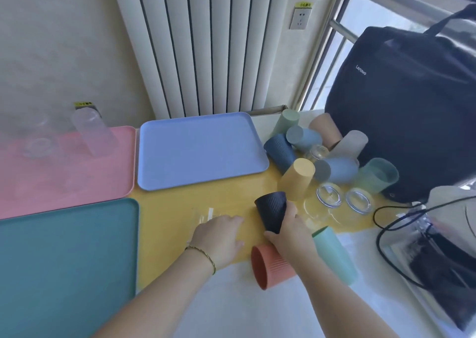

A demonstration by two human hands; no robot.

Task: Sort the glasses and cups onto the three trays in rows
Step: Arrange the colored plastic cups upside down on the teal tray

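The black ribbed cup (271, 212) is clamped base-up by the right hand (289, 237), near the blue tray (201, 152). Whether the left hand (219, 237) grips the clear glass (206, 215) cannot be determined. The dark bag (401, 110) is marked "Lenovo".

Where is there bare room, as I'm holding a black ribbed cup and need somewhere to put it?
The light blue rectangular plastic tray is wholly bare, as is the teal rectangular tray near left. The pink tray has room at its near right corner. Crowded: the pile of coloured cups and clear glasses between blue tray and black fabric bag.
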